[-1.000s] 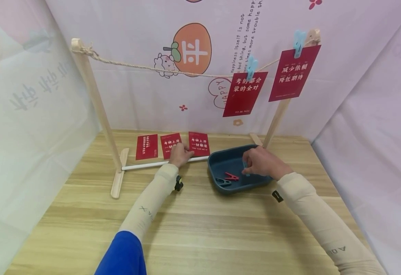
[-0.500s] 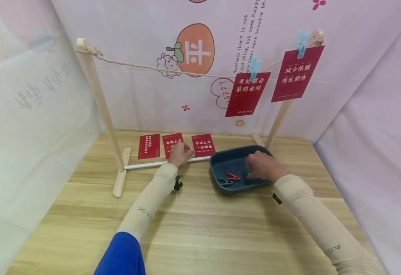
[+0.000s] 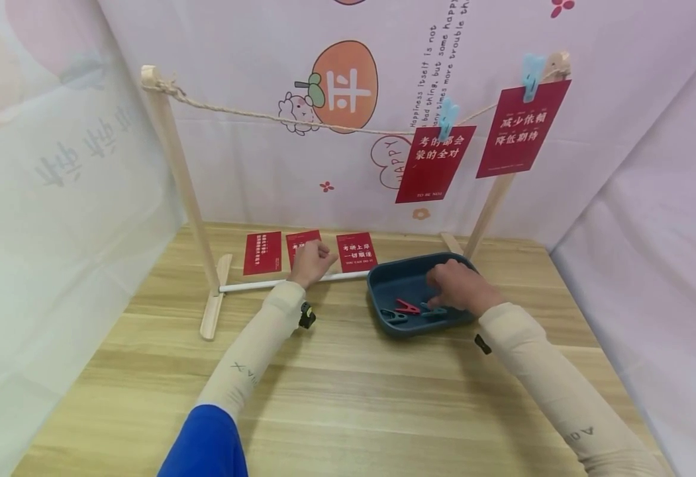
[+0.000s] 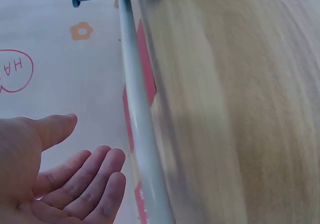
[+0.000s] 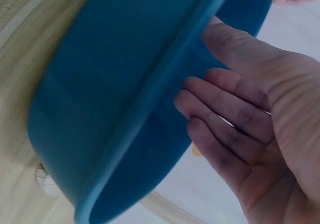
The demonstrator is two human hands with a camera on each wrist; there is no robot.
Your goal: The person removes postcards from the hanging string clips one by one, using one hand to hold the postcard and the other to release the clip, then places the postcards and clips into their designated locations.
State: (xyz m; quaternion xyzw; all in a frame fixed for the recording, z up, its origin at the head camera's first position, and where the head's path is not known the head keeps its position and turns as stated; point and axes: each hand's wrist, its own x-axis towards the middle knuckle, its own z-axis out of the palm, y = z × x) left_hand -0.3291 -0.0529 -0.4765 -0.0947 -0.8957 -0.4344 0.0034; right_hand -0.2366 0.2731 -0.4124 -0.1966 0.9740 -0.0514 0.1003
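Observation:
My left hand (image 3: 313,263) hovers over the white rod and covers part of the middle red card (image 3: 300,237). Its fingers are loosely bent and hold nothing, with the thumb standing apart in the left wrist view. Over the blue tub (image 3: 392,281), my right hand (image 3: 459,286) reaches inside, thumb tip right at a teal clothespin (image 3: 434,310). Thumb and fingers stand apart in the right wrist view, where the rim hides the clothespin. A red clothespin (image 3: 408,307) and a dark green clothespin (image 3: 393,316) lie in the tub too.
A rope (image 3: 252,114) spans two wooden posts (image 3: 183,179). Two red cards (image 3: 434,172) hang on its right side from light blue clothespins (image 3: 530,76). More red cards (image 3: 262,253) lie behind the white rod (image 3: 252,286), one just left of the tub (image 3: 356,252).
A blue clothespin showed at my right fingers, then went out of sight; now a teal one lies at the thumb. My left hand lifts slightly off the middle card. The view has shifted slightly.

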